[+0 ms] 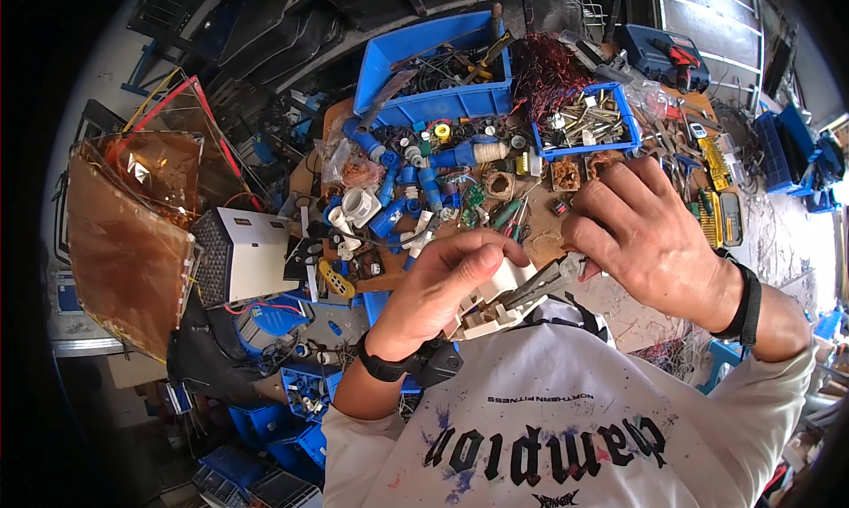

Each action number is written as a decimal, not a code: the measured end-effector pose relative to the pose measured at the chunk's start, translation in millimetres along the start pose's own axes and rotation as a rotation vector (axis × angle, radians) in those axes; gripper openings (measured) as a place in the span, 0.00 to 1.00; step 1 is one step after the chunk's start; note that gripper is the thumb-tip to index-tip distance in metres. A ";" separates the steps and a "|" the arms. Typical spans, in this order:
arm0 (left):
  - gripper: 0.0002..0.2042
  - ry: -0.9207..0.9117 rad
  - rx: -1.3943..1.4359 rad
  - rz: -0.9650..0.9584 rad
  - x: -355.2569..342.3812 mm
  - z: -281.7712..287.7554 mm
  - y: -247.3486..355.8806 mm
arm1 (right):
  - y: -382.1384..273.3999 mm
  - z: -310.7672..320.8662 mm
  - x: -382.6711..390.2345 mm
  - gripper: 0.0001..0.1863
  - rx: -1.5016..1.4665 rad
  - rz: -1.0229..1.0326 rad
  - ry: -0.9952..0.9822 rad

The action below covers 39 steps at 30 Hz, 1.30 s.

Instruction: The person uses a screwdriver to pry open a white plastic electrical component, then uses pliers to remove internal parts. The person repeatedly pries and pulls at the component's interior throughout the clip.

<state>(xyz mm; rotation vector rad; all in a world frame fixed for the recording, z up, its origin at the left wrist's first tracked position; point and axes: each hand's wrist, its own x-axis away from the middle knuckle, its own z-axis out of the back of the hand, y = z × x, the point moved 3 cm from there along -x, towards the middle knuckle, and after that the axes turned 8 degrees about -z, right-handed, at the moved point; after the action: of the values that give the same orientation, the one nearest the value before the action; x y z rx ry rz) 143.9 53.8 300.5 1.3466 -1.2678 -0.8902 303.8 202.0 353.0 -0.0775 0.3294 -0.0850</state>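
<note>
My left hand [424, 287] grips a cream plastic housing [485, 320] close in front of my chest, thumb along its upper side. The housing has moulded compartments, and a dark grey strip [541, 282] lies along it. My right hand [632, 229] is closed just beyond the housing's right end, with thumb and fingers pinched together. A bit of red and a small greyish piece [575, 264] show at the right fingertips; what they belong to is hidden. Beyond my hands lie a green-handled screwdriver [508, 213] and a green circuit board [474, 197].
Blue and white plastic fittings [429, 185] crowd the wooden bench. Behind them stand a large blue crate [433, 108] of tools and a blue tray [587, 147] of metal parts. A red drill [681, 57] rests at the back right. Amber sheet panels [133, 243] stand at the left.
</note>
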 end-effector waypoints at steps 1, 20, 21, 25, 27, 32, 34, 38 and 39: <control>0.18 0.005 -0.006 -0.030 -0.8 -0.6 0.8 | -0.5 -2.2 2.2 0.16 0.021 -0.015 -0.002; 0.11 0.064 -0.054 -0.078 12.8 -2.5 4.5 | -29.1 12.3 7.1 0.18 0.273 -0.099 -0.060; 0.11 0.053 -0.081 -0.118 11.6 -4.0 3.5 | -28.7 13.0 8.8 0.18 0.273 -0.092 -0.076; 0.12 0.063 -0.143 -0.178 11.0 -5.2 5.9 | -18.4 11.3 10.6 0.19 0.080 -0.122 -0.196; 0.13 0.141 -0.078 -0.200 10.3 4.0 0.0 | -10.4 1.7 13.1 0.18 -0.077 -0.181 -0.248; 0.27 0.397 0.152 -0.272 13.5 14.1 -7.3 | 2.8 -19.3 24.2 0.12 -0.417 -0.412 -0.174; 0.28 0.473 0.247 -0.275 12.9 16.5 -11.4 | 0.4 -25.3 29.9 0.13 -0.699 -0.582 -0.281; 0.24 0.613 0.374 -0.316 9.6 11.4 -14.8 | -6.7 -45.9 33.6 0.15 -1.117 -0.716 -0.406; 0.25 0.630 0.365 -0.329 8.6 9.2 -14.2 | -9.0 -54.1 35.8 0.14 -1.203 -0.723 -0.388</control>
<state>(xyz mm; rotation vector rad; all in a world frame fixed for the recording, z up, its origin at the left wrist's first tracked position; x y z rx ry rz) 139.4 42.3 286.1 1.9696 -0.7410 -0.3872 319.3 186.3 291.3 -1.3918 -0.0917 -0.5728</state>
